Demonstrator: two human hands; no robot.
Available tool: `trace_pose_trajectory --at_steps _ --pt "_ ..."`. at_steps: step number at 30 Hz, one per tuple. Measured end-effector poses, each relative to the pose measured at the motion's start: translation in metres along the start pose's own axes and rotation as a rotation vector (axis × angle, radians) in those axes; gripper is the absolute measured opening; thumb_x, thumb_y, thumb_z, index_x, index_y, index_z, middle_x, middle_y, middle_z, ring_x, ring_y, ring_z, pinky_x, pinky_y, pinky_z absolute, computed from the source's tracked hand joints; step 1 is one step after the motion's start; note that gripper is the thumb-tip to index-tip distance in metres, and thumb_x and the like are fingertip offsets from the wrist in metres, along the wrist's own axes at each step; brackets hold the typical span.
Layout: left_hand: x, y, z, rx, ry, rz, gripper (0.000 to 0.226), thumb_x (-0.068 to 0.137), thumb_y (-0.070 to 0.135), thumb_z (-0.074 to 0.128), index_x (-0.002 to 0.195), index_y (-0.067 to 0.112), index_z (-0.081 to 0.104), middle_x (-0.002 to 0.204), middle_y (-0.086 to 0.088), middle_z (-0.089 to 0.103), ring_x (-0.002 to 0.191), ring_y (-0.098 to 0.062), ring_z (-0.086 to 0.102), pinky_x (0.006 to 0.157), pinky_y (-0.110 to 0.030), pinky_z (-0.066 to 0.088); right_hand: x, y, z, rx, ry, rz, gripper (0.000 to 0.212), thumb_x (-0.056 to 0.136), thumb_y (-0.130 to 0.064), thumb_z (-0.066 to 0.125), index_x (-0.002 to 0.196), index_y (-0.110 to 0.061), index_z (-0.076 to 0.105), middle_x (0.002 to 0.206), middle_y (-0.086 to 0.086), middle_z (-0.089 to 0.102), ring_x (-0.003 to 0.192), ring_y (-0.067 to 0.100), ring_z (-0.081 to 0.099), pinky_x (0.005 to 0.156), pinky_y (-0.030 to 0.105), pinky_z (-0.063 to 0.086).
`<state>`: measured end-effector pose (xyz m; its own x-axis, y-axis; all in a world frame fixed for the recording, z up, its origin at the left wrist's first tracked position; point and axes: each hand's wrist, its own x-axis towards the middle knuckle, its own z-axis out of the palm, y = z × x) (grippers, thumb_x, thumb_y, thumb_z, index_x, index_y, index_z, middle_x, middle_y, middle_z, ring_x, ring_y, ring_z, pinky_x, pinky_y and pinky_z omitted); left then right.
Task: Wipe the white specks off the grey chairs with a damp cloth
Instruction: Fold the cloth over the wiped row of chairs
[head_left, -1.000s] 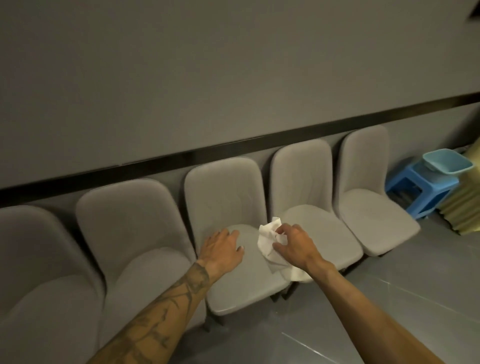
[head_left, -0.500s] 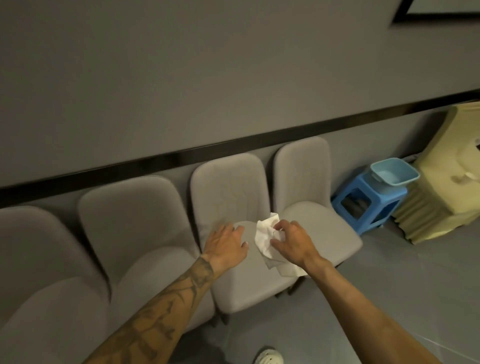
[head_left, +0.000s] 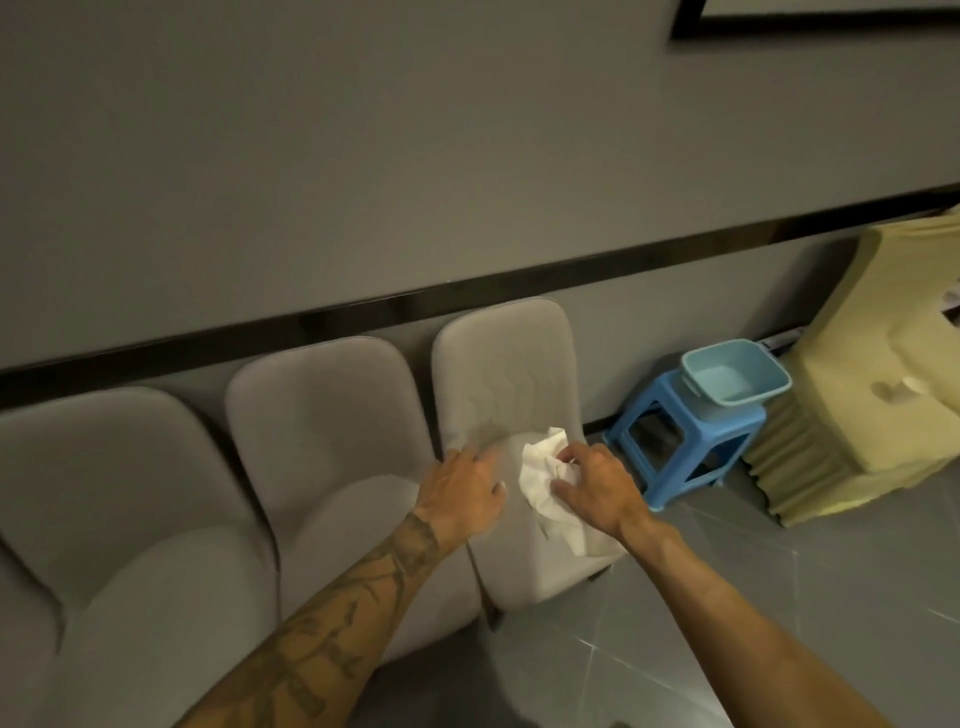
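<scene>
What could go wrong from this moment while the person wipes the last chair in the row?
1. The white cloth is bunched in the right hand, so little of it may touch the end chair and specks may stay.
2. The basin sits on the blue stool right beside this chair; a wide stroke might knock it.

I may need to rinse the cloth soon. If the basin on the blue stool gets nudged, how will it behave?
The basin looks like thin plastic, so probably light and easy to slide. It overhangs the stool top, so a push could tip it off. Whether it holds water I cannot tell; if so, it may slosh.
</scene>
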<state>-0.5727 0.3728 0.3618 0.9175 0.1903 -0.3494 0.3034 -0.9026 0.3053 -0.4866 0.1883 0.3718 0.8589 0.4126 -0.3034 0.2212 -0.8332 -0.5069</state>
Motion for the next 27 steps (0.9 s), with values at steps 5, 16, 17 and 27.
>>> trace_pose_trajectory --at_steps 5,16,17,27 --pt "0.039 0.095 0.026 -0.017 -0.001 -0.092 0.058 0.107 0.044 0.041 0.16 0.021 0.033 0.159 -0.01 0.041 0.144 -0.032 0.039 0.117 -0.043 0.031 0.034 0.095 -0.055 -0.012 -0.04 -0.059 0.036 0.088 -0.032 0.067 0.122 -0.025 0.057 0.117 0.001 0.051 0.094 0.018 0.053 0.08 0.027 0.039" --pt "0.154 0.275 0.045 -0.021 0.0 -0.165 0.056 0.108 0.043 0.041 0.159 0.019 0.036 0.16 -0.008 0.039 0.147 -0.03 0.036 0.119 -0.04 0.029 0.126 0.253 -0.18 -0.031 -0.079 -0.117 0.037 0.09 -0.031 0.067 0.124 -0.024 0.057 0.118 0.001 0.045 0.09 0.019 0.052 0.083 0.026 0.039" --pt "0.171 0.289 0.047 -0.026 0.001 -0.162 0.056 0.108 0.043 0.041 0.158 0.019 0.036 0.159 -0.009 0.041 0.146 -0.031 0.037 0.118 -0.04 0.031 0.14 0.267 -0.19 -0.039 -0.077 -0.119 0.037 0.089 -0.031 0.068 0.124 -0.024 0.057 0.119 0.002 0.046 0.089 0.018 0.052 0.082 0.025 0.038" --pt "0.365 0.413 0.055 -0.072 0.002 -0.147 0.055 0.106 0.045 0.043 0.157 0.024 0.038 0.148 -0.006 0.049 0.137 -0.029 0.046 0.114 -0.041 0.037 0.291 0.398 -0.307 -0.143 -0.07 -0.071 0.035 0.09 -0.03 0.067 0.124 -0.023 0.058 0.115 0.003 0.046 0.097 0.026 0.059 0.081 0.027 0.042"
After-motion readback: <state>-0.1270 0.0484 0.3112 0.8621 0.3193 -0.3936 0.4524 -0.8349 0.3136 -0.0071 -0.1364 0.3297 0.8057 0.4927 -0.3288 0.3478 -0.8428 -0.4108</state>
